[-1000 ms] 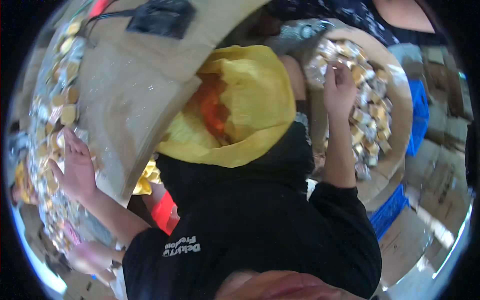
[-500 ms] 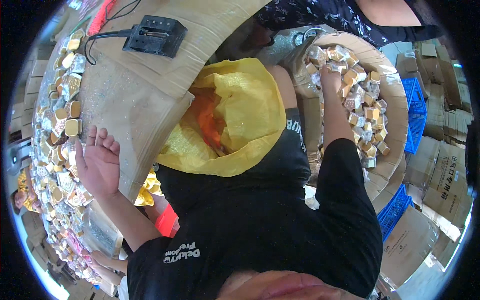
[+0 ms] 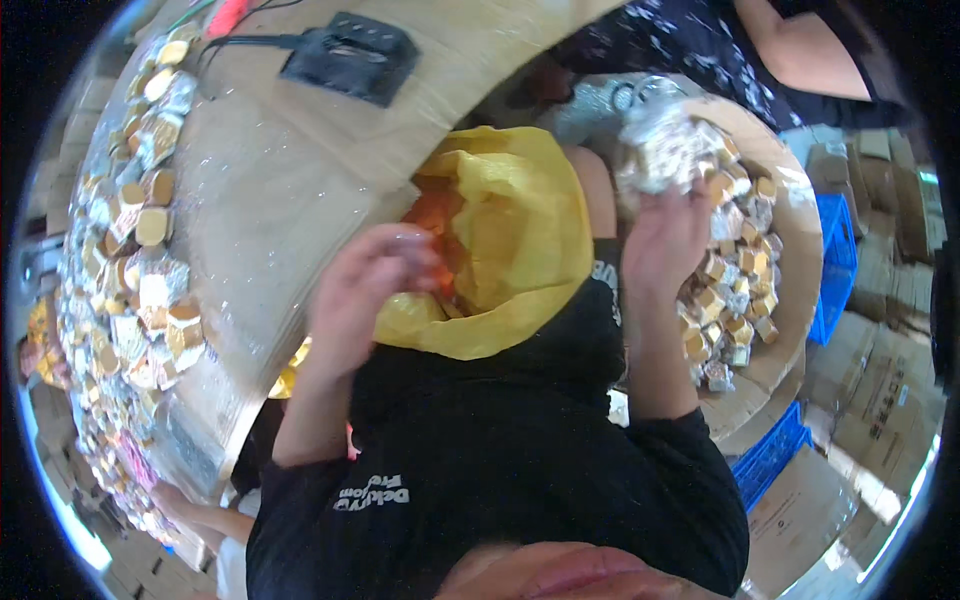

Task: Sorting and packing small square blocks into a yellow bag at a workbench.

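Note:
My right hand [image 3: 668, 235] grips a shiny clear-wrapped jar [image 3: 665, 150], smeared by motion, over the near left side of a round cardboard bin [image 3: 790, 180]. Whether it is one jar or more I cannot make out. Inside the bin lie many small gold-lidded jars [image 3: 745, 270] in clear wrap. My left hand [image 3: 365, 285] hovers at the left rim of a yellow woven sack [image 3: 530, 210] on my lap, its fingers blurred and seemingly holding nothing. The sack's mouth gapes, with orange showing inside.
A cardboard-covered table [image 3: 270, 180] curves along my left, with a black device [image 3: 350, 58] and cable on it. Many wrapped jars [image 3: 155, 290] line its far left side. Blue crates [image 3: 832, 260] and cartons [image 3: 860, 400] stand beyond the bin. Another person's arm [image 3: 805, 50] is at upper right.
My right hand has risen out of the jars in the bin with a clear-wrapped jar. From above the table my left hand has swung right to the sack's rim.

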Available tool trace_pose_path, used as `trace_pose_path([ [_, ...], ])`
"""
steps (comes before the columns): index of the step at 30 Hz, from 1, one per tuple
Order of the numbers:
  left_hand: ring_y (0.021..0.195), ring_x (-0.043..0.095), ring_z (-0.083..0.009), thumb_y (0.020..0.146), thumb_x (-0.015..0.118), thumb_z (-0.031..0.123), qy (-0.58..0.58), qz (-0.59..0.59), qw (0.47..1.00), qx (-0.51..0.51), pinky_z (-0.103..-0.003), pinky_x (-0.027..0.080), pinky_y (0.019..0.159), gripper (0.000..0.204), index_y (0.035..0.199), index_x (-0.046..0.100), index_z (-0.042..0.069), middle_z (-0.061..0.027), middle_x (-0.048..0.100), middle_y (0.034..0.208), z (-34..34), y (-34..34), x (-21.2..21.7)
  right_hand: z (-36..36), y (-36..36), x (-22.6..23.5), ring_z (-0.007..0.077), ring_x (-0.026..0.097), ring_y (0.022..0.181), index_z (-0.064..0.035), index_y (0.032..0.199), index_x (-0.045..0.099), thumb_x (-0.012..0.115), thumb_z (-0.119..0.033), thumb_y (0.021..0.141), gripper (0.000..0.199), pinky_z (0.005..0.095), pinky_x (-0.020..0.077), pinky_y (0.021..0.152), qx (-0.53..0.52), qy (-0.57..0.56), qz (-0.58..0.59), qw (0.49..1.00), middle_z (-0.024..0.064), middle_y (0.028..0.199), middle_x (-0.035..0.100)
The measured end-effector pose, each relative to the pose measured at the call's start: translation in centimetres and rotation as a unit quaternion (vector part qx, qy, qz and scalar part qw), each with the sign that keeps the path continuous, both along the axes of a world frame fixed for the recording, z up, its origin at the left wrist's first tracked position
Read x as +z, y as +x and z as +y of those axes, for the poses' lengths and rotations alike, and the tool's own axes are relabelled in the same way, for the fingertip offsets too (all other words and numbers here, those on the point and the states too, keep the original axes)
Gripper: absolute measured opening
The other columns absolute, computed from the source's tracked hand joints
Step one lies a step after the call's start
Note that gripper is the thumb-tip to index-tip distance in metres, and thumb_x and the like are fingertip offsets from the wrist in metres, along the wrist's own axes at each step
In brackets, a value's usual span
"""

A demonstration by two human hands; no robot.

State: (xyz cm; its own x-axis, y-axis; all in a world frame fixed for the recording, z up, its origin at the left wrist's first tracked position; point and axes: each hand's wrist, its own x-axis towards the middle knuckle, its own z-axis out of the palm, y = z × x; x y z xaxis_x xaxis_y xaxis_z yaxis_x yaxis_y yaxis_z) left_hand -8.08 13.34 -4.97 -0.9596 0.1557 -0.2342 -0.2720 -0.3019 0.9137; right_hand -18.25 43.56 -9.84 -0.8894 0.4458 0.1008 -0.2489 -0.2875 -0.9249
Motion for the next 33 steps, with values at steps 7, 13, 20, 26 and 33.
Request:
trace_pose_path([
  [7,0.098,0.065,-0.0242,0.088,0.074,0.027,-0.202,0.047,0.973,0.097,-0.036,0.05,0.087,0.05,0.126,0.053,0.002,-0.0129,0.066,0.109,4.4,-1.2,-2.1,-8.9,7.5,1.3,0.028,0.055,0.123,0.0021,0.146,0.029,0.075,-0.013,0.085,0.077,0.037,0.0447,0.103,0.514,0.126,-0.073,0.846,0.0201,0.135,0.051],
  [13,0.093,0.065,-0.0173,0.081,0.081,0.022,-0.394,0.044,0.91,-0.124,-0.034,0.051,0.083,0.046,0.117,0.058,0.005,-0.0087,0.067,0.099,-0.7,1.2,-1.4,-7.4,4.5,2.4,0.0325,0.062,0.101,-0.0027,0.129,0.053,0.079,-0.031,0.08,0.062,0.0391,0.051,0.085,0.46,0.495,0.04,0.736,0.0155,0.116,0.06],
  [20,0.078,0.063,-0.0162,0.084,0.08,0.026,-0.355,-0.074,0.924,-0.118,-0.032,0.05,0.07,0.037,0.105,0.059,0.005,-0.0069,0.066,0.085,-1.3,2.8,-2.8,-8.3,3.5,0.6,0.0362,0.064,0.074,-0.004,0.091,0.064,0.073,-0.05,0.082,0.048,0.0438,0.0508,0.064,0.536,0.541,0.077,0.643,0.0143,0.079,0.063],
  [26,0.071,0.065,-0.0273,0.083,0.075,0.047,-0.379,-0.082,0.916,-0.097,-0.039,0.05,0.066,0.049,0.097,0.06,0.003,-0.0138,0.066,0.076,-0.7,3.1,-4.2,-8.4,3.4,-1.0,0.0354,0.062,0.059,-0.0017,0.067,0.064,0.07,-0.051,0.084,0.053,0.0436,0.0492,0.057,0.599,0.504,-0.042,0.62,0.0147,0.06,0.06],
  [33,0.082,0.065,-0.0178,0.086,0.075,0.036,-0.562,-0.062,0.825,-0.017,-0.035,0.051,0.077,0.044,0.111,0.061,0.003,-0.0105,0.068,0.088,-1.6,2.4,-7.8,-9.0,7.0,-2.8,0.0339,0.063,0.058,-0.0009,0.068,0.064,0.067,-0.044,0.089,0.048,0.0424,0.0499,0.058,0.517,0.577,-0.019,0.632,0.0164,0.061,0.06],
])
